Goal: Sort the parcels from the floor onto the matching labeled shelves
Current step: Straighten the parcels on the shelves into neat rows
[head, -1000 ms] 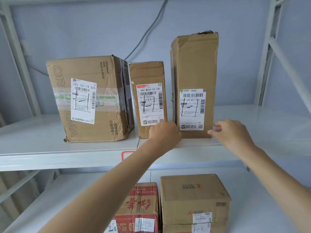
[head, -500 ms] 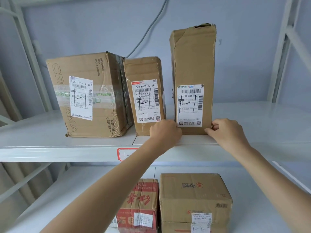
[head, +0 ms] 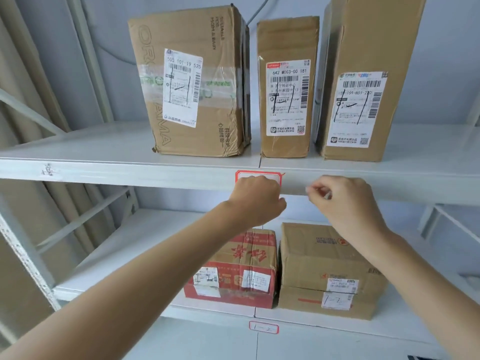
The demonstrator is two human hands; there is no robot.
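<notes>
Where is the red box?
The red box sits on the lower shelf, touching the left side of a brown box, below both hands.

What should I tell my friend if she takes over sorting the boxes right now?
Left hand: curled, holding nothing, in front of the upper shelf tag.
Right hand: curled, holding nothing, below the upper shelf edge.
Done: three boxes marked 1-1 stand on the upper shelf: big box, small box, tall box. Two boxes, red box and brown box, sit on the lower shelf, tagged 1-2.
Left: the floor is out of view, so check it for more parcels.
</notes>
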